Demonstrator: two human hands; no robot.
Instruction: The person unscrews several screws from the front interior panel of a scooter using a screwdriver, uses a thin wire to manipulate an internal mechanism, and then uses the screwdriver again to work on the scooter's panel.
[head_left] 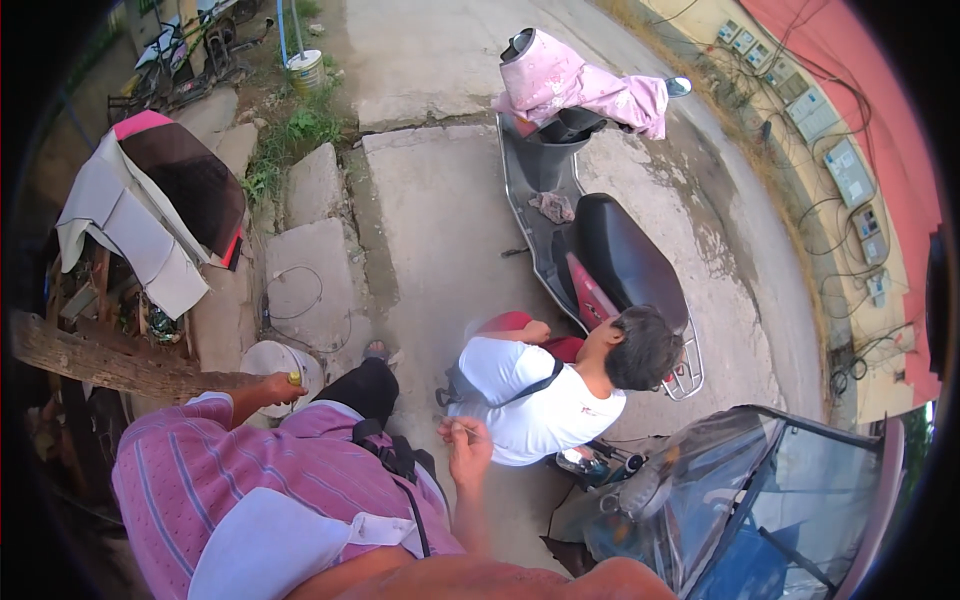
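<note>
My left hand is closed, with a small yellow object at its fingertips; what kind of object it is does not show. It is over the rim of a white bucket, beside the end of a rough wooden beam. In front of my body, my right hand is raised with thumb and fingers pinched together. Anything held in that pinch is too small to make out. Just right of it, a person in a white T-shirt is bent low beside a scooter.
A pink cloth covers the scooter's handlebars. At the lower right stands a vehicle with a clear plastic cover. Leaning panels, a loose wire and cracked concrete slabs lie to the left. Meter boxes line the right wall.
</note>
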